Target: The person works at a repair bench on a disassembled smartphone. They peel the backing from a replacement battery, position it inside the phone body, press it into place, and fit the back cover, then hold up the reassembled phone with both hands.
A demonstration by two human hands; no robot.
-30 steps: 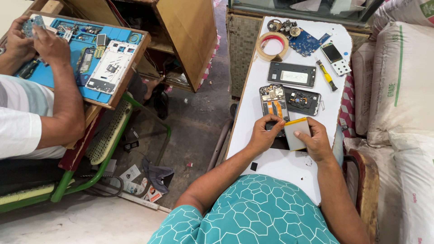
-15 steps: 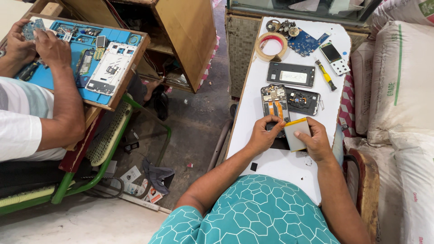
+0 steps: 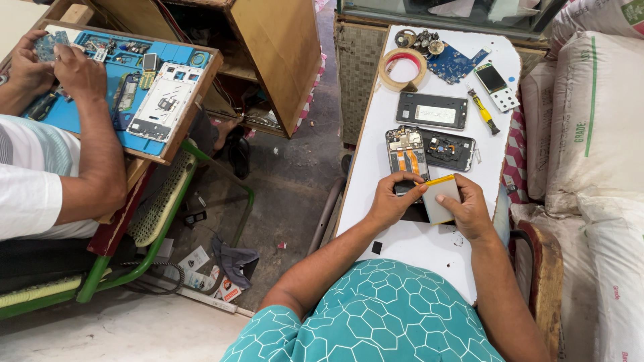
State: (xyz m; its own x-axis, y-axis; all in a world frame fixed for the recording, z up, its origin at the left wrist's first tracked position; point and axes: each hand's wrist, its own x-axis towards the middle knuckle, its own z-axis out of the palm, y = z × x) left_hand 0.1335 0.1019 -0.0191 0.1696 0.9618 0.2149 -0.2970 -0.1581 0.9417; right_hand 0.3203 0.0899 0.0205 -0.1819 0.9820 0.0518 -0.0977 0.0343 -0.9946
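Little has moved: both hands stay clamped on the battery (image 3: 441, 199), left hand (image 3: 392, 200) and right hand (image 3: 469, 209) pinching its sides above the white table (image 3: 429, 251), near the opened phone (image 3: 406, 151). Free room lies nearer. White sacks (image 3: 590, 114), green-striped, crowd the right edge.

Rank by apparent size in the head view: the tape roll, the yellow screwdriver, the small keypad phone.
1. tape roll, clearly the largest.
2 and 3. small keypad phone and yellow screwdriver: similar in length, the phone wider, so too close to rank firmly.
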